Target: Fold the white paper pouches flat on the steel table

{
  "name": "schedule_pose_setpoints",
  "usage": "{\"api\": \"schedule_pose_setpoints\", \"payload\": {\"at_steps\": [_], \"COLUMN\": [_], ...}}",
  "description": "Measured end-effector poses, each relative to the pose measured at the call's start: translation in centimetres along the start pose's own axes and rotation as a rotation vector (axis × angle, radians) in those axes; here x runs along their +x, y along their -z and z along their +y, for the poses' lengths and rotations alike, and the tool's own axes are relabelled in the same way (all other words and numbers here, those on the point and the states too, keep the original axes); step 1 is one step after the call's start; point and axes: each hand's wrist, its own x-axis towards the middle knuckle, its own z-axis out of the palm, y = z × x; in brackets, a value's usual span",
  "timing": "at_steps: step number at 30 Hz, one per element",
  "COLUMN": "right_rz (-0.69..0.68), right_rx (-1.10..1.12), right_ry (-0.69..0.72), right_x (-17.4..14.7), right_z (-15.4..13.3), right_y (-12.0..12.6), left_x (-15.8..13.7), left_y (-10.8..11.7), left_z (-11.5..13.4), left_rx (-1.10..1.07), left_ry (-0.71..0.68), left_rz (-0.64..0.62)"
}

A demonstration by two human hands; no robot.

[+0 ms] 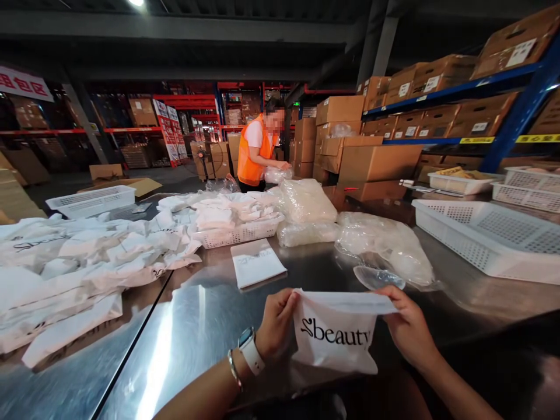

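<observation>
A white plastic pouch (336, 356) printed "beauty" in black hangs between my hands above the near edge of the metal table. My left hand (276, 321) pinches its upper left corner, and my right hand (405, 324) grips the upper right corner. The top strip of the pouch is pulled taut and looks folded over. Whether anything is inside cannot be seen. Just beyond it lies a flat stack of white pouches (258, 262). Clear plastic bags with contents (385, 245) rest past my right hand.
Many white pouches (87, 251) are heaped on the left, some in a white basket (238, 234). Another basket (481, 245) stands on the right. Across the metal table (196, 326), a person in an orange vest (250, 163) handles clear plastic. Cartons (376, 163) stand behind.
</observation>
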Motion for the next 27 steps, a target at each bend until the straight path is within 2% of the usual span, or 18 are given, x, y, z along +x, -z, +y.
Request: {"api": "schedule_pose_setpoints", "payload": {"at_steps": [3,6,8,10,12,14,17,19,21,24,27], "right_rz": [0.047,0.068,0.045,-0.070,-0.251,-0.382,-0.440,-0.481,-0.597,-0.821,-0.912], "right_rx": [0.045,-0.034,-0.099,-0.152,-0.229,-0.334,-0.517,-0.595,-0.659,-0.688,-0.619], "right_ry": [-0.078,0.020,0.068,0.103,0.170,0.288,0.538,0.690,0.794,0.871,0.851], "right_x": [2.2,3.4,3.2,2.3,0.9,-0.5,-1.5,-1.1,-0.3,1.0,1.4], "right_z": [-0.4,0.1,1.4,3.4,5.5,7.1,7.7,7.2,6.6,6.5,7.3], "right_y": [-2.0,-2.8,-2.3,-1.1,0.5,1.9,2.9,2.5,1.6,0.3,0.1], "left_x": [0.9,1.8,2.4,2.8,3.1,3.2,3.0,2.8,2.6,2.4,2.5], "left_y": [0.8,2.1,3.2,4.0,4.6,4.6,4.1,3.6,3.1,2.8,2.8], "left_z": [0.3,0.1,-0.2,-0.6,-1.2,-1.6,-2.0,-2.2,-2.6,-3.5,-4.0], "left_rx": [-0.051,0.068,0.204,0.345,0.468,0.579,0.657,0.633,0.611,0.613,0.585], "left_ry": [0.003,-0.107,-0.206,-0.268,-0.277,-0.275,-0.413,-0.545,-0.604,-0.565,-0.521], "left_rz": [0.043,0.041,-0.055,-0.239,-0.427,-0.549,-0.621,-0.650,-0.692,-0.784,-0.818]}}
